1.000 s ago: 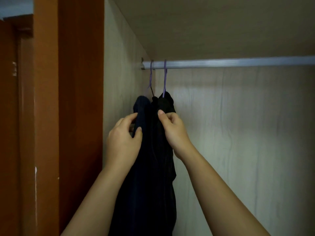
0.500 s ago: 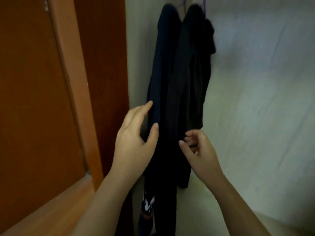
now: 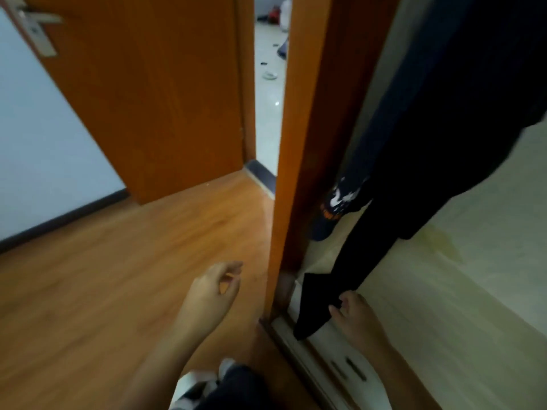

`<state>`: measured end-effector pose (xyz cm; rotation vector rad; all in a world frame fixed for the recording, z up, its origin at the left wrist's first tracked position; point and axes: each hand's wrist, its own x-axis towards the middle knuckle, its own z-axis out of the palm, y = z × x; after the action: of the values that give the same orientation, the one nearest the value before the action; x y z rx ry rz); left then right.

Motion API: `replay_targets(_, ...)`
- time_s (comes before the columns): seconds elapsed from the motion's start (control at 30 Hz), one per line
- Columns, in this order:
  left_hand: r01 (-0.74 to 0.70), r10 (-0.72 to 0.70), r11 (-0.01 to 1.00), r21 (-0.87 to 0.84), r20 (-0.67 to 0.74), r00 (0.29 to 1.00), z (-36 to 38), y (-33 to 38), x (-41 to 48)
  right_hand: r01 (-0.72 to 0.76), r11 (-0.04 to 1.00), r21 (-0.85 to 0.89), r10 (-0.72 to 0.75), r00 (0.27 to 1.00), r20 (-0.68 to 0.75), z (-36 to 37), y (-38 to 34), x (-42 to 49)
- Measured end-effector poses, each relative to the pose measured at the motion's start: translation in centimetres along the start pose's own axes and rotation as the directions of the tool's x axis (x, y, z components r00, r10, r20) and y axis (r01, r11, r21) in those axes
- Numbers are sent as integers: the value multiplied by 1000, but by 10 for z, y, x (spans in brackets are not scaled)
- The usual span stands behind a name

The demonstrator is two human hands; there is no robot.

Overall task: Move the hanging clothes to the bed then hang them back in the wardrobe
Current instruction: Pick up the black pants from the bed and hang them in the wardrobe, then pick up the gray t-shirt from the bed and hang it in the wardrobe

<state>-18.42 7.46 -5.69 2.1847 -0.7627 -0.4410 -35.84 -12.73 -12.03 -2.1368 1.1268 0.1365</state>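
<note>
The wardrobe's orange side panel (image 3: 299,161) stands between the hands, with bare wooden floor (image 3: 103,276) open on its left and the pale wardrobe interior (image 3: 444,291) on its right. Half a second ago the view faced the upper garments; it has now tipped down to their hems. The dark hanging clothes (image 3: 438,137) remain inside. The right hand (image 3: 355,318) pinches the black hem; the left hand (image 3: 211,294) hovers loosely curled, holding nothing.

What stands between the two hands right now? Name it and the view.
The head view shows the wardrobe's orange upright panel between them: the left hand is open over the wood floor, the right hand touches the black garment's hem inside.
</note>
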Motion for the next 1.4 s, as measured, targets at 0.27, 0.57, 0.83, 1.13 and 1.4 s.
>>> replay_targets(0.27,487,-486,873,-1,-64,871,-3,-124,-34,152,971,-185,-69,918,390,78,-49,26)
replay_targets(0.57,839,-902,427,-338,-92,422,-50,-280,-79,431,811,-396,-92,763,640,178,-165,93)
replay_targets(0.83,789,-998,33,-613,27,62,-66,-350,-137,461,802,-380,-54,690,722,238,-268,149)
replay_targets(1.13,432,-975,-220,-874,179,-134,-66,-327,-101,492,710,-503,59,671,739,278,-328,226)
replay_targets(1.4,176,-932,-348,-921,321,-166,-120,-350,-10,556,651,-516,67,635,769,346,-479,319)
